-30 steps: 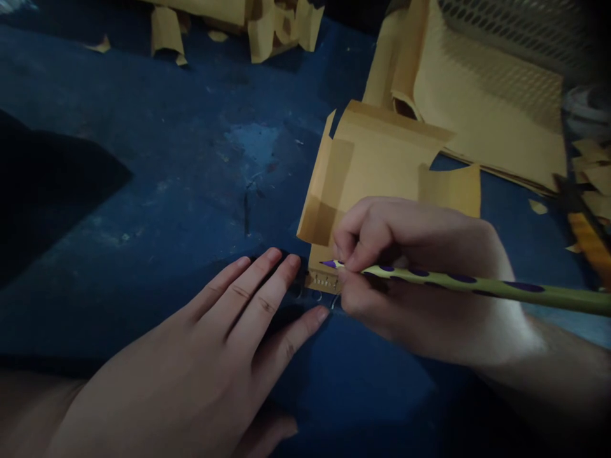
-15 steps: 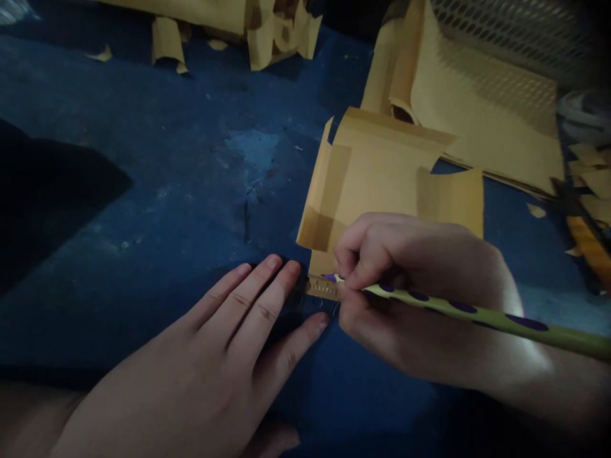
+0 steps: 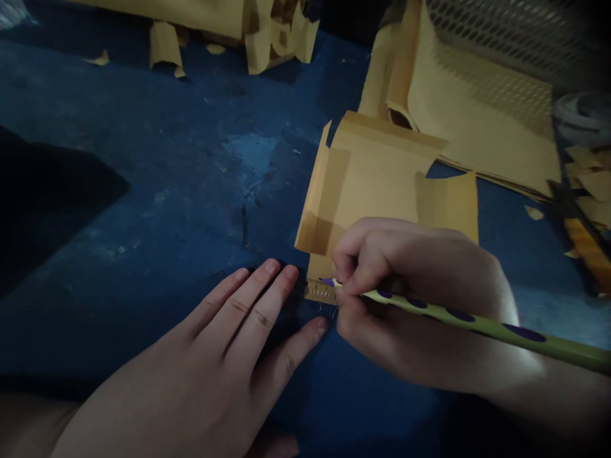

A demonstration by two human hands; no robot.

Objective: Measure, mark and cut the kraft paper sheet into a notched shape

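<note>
A yellow-green pencil [image 3: 434, 312] with purple spots is pinched in my right hand [image 3: 420, 299], its purple tip pointing left at the lower edge of a brown paper piece [image 3: 377, 184]. The paper has folded-up flaps and lies partly under that hand. A clear ruler [image 3: 321, 292] with fine marks crosses the paper's lower edge; most of it is hard to make out. My left hand [image 3: 205, 356] rests flat, palm down, with fingers spread, its fingertips just left of the ruler and its thumb just below it.
Stacked brown sheets [image 3: 491, 121] lie at the upper right beside a perforated grey basket [image 3: 496, 32]. An orange-handled cutter [image 3: 589, 251] and paper scraps [image 3: 594, 181] are at the right edge. More cut brown paper [image 3: 281, 38] lies along the top of the blue table [image 3: 181, 159].
The view has shifted very slightly. Both hands, the pencil and the paper stay in nearly the same arrangement.
</note>
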